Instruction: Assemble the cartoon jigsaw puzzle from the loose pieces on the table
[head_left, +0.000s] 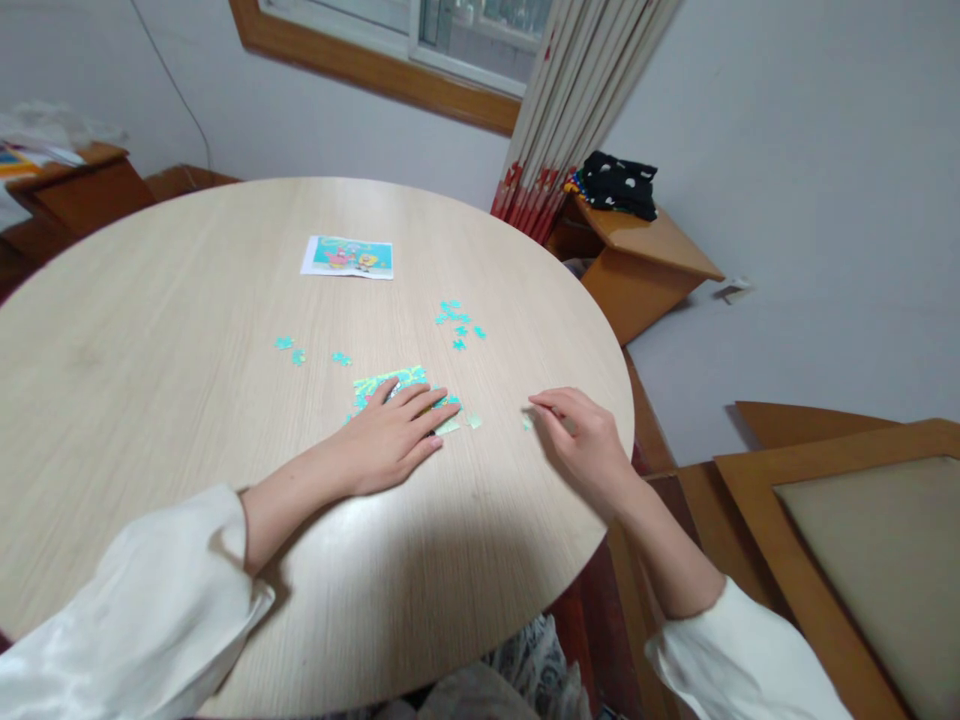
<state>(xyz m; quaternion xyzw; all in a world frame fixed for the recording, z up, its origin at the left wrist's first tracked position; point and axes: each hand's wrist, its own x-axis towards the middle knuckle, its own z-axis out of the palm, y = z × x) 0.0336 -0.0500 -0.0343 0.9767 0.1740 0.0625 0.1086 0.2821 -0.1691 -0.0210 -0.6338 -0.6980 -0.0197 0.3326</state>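
Observation:
My left hand [397, 432] lies flat with its fingers spread over a partly assembled jigsaw puzzle [390, 379], hiding much of it. Yellow and turquoise show along the puzzle's top edge. Just right of my left fingertips is a pale green puzzle piece [473, 421]. Farther right, my right hand [581, 432] is closed in a pinch above the table, with a small pale green jigsaw piece [527, 422] at its fingertips. Several loose turquoise pieces [460, 330] lie beyond the puzzle, and a few more pieces [298, 356] are to its upper left.
A picture sheet [352, 258] with cartoon figures lies toward the far side of the round wooden table [187, 330]. Behind the table are a curtain [562, 110] and a wooden stand [645, 260] bearing dark cloth. A chair [847, 500] stands at the right.

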